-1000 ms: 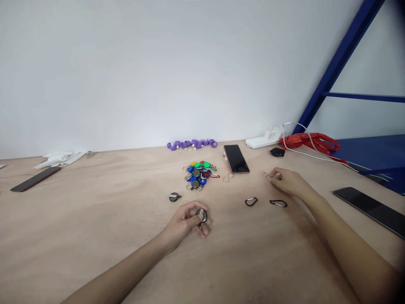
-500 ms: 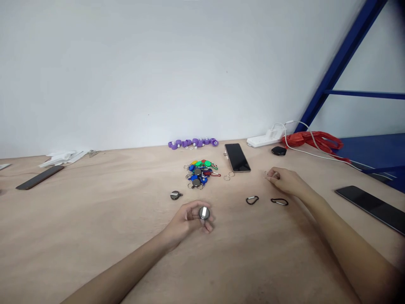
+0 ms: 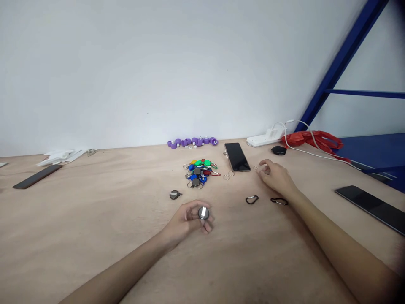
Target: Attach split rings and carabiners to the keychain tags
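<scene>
Near the middle of the wooden table, the left hand pinches a round grey badge reel. The right hand closes loosely on a small metal split ring; so thin, it could slip and roll toward the black phone.

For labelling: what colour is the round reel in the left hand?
Dark grey with a silvery centre: reel, left hand, head view.

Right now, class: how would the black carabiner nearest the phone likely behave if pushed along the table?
The black carabiner lies flat on the wooden table, so it would probably slide, not roll. It looks thin and small, likely light and stiff.
</scene>
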`<state>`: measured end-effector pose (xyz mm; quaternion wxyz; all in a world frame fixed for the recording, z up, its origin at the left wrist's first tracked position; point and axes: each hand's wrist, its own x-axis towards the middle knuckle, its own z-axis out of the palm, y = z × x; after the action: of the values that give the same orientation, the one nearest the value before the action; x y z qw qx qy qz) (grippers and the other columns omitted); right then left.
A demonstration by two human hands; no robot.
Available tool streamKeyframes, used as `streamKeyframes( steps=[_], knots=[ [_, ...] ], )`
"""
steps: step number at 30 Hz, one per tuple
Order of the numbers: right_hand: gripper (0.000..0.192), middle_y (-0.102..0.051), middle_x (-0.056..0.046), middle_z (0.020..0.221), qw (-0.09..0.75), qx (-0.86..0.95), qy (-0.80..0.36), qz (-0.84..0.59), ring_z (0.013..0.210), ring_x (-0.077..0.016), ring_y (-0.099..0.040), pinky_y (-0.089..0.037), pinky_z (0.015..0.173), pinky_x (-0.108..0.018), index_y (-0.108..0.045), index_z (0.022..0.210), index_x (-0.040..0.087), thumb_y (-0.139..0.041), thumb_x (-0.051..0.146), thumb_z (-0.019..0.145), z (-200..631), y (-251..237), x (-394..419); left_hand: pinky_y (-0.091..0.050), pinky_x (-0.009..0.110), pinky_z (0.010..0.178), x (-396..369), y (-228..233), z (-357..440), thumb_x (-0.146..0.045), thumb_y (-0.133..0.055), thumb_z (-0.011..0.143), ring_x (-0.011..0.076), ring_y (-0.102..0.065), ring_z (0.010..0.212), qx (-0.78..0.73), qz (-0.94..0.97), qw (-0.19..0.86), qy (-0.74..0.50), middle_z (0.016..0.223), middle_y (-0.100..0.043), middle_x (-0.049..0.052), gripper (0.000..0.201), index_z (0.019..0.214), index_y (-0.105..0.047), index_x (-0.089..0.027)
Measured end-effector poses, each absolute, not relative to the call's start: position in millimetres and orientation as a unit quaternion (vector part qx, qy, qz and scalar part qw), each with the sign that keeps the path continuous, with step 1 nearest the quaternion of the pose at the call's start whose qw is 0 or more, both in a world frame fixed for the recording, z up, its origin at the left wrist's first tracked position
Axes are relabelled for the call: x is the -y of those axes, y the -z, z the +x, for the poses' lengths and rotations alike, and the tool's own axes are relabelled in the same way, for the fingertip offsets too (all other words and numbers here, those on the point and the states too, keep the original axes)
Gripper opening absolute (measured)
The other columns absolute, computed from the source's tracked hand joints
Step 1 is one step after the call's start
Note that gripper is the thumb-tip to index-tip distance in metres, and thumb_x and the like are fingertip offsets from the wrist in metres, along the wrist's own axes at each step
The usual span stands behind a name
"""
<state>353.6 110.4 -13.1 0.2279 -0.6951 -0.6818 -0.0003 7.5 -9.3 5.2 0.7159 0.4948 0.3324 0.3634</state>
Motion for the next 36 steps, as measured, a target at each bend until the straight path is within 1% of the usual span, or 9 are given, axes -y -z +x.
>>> streamKeyframes(
  steps=[2, 4, 9, 15, 22, 24, 26, 30, 36],
  knots=[
    [0.034, -0.065, -0.015, 0.107, 0.231, 0.677, 0.026, -0.698, 0.102, -0.0335, -0.058, -0.044, 0.079, -0.042, -0.064, 0.110, 0.020, -0.051, 0.037, 0.084, 351, 15, -114, -0.047, 0.030, 0.065, 10, -6, 7, -0.021, -0.074, 0.072, 0.0150, -0.062, 0.067, -0.336, 0.495, 0.715, -0.361, 0.089, -0.067, 0.009, 0.036, 0.105, -0.060, -0.013],
    [0.027, -0.062, -0.013, 0.115, 0.227, 0.680, 0.037, -0.696, 0.108, -0.0347, -0.055, -0.042, 0.081, -0.045, -0.069, 0.101, 0.023, -0.052, 0.035, 0.083, 349, 17, -116, -0.047, 0.030, 0.065, 10, -7, 7, -0.021, -0.074, 0.073, 0.0150, -0.062, 0.067, -0.339, 0.496, 0.715, -0.359, 0.089, -0.066, 0.008, 0.036, 0.104, -0.060, -0.014],
    [0.018, -0.065, -0.011, 0.106, 0.210, 0.686, 0.035, -0.696, 0.104, -0.0333, -0.056, -0.041, 0.082, -0.046, -0.070, 0.079, 0.022, -0.053, 0.028, 0.081, 347, 18, -115, -0.048, 0.030, 0.065, 9, -6, 7, -0.021, -0.074, 0.074, 0.0148, -0.062, 0.067, -0.331, 0.501, 0.716, -0.357, 0.089, -0.066, 0.008, 0.034, 0.104, -0.061, -0.014],
    [0.024, -0.060, -0.015, 0.112, 0.204, 0.666, 0.029, -0.717, 0.107, -0.0389, -0.053, -0.039, 0.084, -0.055, -0.068, 0.093, 0.022, -0.055, 0.038, 0.080, 347, 16, -112, -0.048, 0.030, 0.065, 9, -6, 7, -0.018, -0.072, 0.074, 0.0146, -0.062, 0.066, -0.337, 0.499, 0.715, -0.355, 0.087, -0.066, 0.008, 0.031, 0.102, -0.060, -0.014],
    [0.016, -0.058, -0.013, 0.116, 0.201, 0.672, 0.002, -0.713, 0.110, -0.0376, -0.053, -0.040, 0.086, -0.056, -0.067, 0.079, 0.022, -0.055, 0.032, 0.075, 345, 14, -111, -0.048, 0.031, 0.064, 9, -5, 7, -0.019, -0.073, 0.074, 0.0150, -0.063, 0.066, -0.337, 0.501, 0.714, -0.354, 0.088, -0.066, 0.008, 0.032, 0.103, -0.060, -0.013],
    [0.013, -0.058, -0.013, 0.116, 0.206, 0.679, 0.002, -0.704, 0.111, -0.0361, -0.053, -0.040, 0.088, -0.054, -0.064, 0.078, 0.021, -0.054, 0.030, 0.075, 340, 10, -107, -0.048, 0.031, 0.065, 9, -5, 7, -0.020, -0.074, 0.073, 0.0150, -0.063, 0.067, -0.336, 0.498, 0.715, -0.357, 0.088, -0.066, 0.008, 0.033, 0.103, -0.060, -0.013],
    [0.011, -0.062, -0.009, 0.111, 0.225, 0.706, -0.011, -0.671, 0.106, -0.0297, -0.057, -0.043, 0.089, -0.045, -0.060, 0.080, 0.022, -0.052, 0.029, 0.078, 328, 4, -99, -0.049, 0.031, 0.066, 9, -6, 8, -0.021, -0.075, 0.073, 0.0151, -0.063, 0.068, -0.338, 0.492, 0.718, -0.359, 0.089, -0.066, 0.008, 0.035, 0.104, -0.060, -0.013],
    [0.008, -0.066, -0.001, 0.076, 0.293, 0.773, -0.127, -0.548, 0.073, -0.0185, -0.062, -0.045, 0.069, -0.029, -0.053, 0.080, 0.023, -0.051, 0.029, 0.083, 284, -12, -66, -0.050, 0.031, 0.068, 9, -6, 9, -0.025, -0.077, 0.073, 0.0157, -0.064, 0.070, -0.342, 0.483, 0.723, -0.356, 0.091, -0.066, 0.010, 0.038, 0.105, -0.060, -0.012],
    [0.006, -0.063, 0.003, 0.063, 0.239, 0.824, -0.308, -0.412, 0.056, -0.0123, -0.054, -0.039, 0.055, -0.022, -0.055, 0.076, 0.021, -0.054, 0.021, 0.081, 214, -26, -9, -0.050, 0.032, 0.074, 9, -11, 8, -0.028, -0.075, 0.077, 0.0161, -0.064, 0.075, -0.337, 0.517, 0.715, -0.330, 0.087, -0.064, 0.008, 0.031, 0.099, -0.060, -0.011]
  ],
)
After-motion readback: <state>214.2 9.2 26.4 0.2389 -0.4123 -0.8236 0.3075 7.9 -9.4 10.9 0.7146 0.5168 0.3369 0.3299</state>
